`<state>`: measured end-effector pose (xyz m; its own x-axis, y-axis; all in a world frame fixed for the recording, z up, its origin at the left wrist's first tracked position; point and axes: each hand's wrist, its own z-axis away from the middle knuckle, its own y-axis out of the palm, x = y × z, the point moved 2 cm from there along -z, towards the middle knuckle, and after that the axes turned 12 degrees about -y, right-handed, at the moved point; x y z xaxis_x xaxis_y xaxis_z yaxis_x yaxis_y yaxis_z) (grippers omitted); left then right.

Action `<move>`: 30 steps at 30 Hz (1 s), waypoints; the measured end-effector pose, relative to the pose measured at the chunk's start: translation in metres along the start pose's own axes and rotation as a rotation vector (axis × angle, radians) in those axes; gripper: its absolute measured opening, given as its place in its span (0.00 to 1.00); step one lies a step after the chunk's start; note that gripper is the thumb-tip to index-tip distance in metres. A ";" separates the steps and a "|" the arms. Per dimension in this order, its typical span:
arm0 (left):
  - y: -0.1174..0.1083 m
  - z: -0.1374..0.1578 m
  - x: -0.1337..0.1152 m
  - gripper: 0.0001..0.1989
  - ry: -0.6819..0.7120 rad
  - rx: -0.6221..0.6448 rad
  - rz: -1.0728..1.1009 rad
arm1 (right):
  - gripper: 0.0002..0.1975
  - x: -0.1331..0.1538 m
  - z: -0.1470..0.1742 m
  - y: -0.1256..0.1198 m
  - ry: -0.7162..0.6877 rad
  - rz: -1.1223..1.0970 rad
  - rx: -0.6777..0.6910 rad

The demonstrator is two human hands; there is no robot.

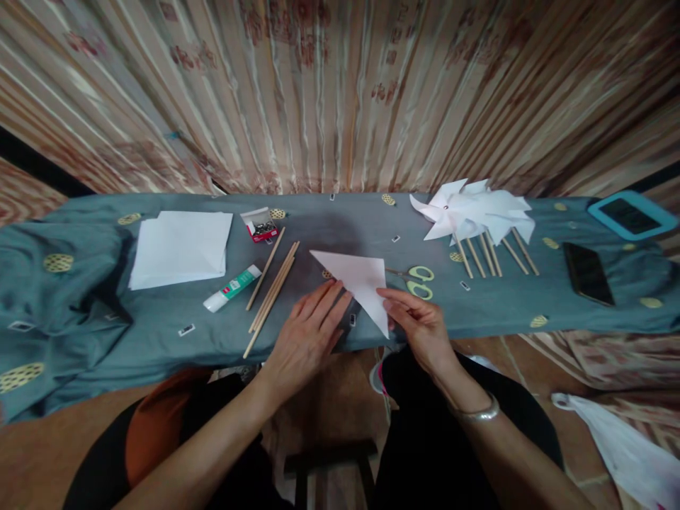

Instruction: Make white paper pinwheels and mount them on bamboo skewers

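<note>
head view: at left, a stack of white sheets [183, 248] lies on the grey-blue cloth [355, 219], then a glue tube [231, 289], an open red box [261, 225] of small metal pieces and some wooden sticks [273, 297]. the left hand [308, 336] is open, its outstretched fingers at the lower left edge of a white paper triangle [358, 276], which lies mid-table. the right hand [419, 326] pinches the triangle's right side. beyond are green-handled scissors [419, 273], white pinwheels [475, 209], a dark phone [588, 273] and a blue-framed device [632, 215].
</note>
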<state>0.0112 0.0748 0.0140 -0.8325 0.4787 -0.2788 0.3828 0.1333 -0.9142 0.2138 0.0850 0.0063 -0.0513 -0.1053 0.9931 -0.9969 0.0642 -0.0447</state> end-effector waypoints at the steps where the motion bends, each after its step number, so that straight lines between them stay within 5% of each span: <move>1: 0.001 -0.003 -0.001 0.26 0.009 0.002 0.007 | 0.11 0.000 0.000 0.002 -0.012 0.022 0.036; 7: 0.019 0.001 0.009 0.20 -0.002 0.065 0.001 | 0.12 -0.007 0.009 0.007 -0.045 0.164 0.318; 13: 0.030 0.017 0.015 0.18 -0.026 0.105 0.022 | 0.12 0.012 0.011 0.005 -0.503 0.648 0.362; 16: 0.031 0.019 0.016 0.18 -0.021 0.126 0.037 | 0.09 0.019 0.004 0.007 -0.611 0.761 0.410; 30: 0.019 0.025 0.019 0.22 -0.039 0.221 0.107 | 0.05 -0.006 -0.054 0.045 -0.278 0.501 0.500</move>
<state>-0.0076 0.0651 -0.0161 -0.8084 0.4451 -0.3852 0.3767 -0.1116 -0.9196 0.1726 0.1424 0.0044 -0.4519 -0.4327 0.7801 -0.7553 -0.2798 -0.5927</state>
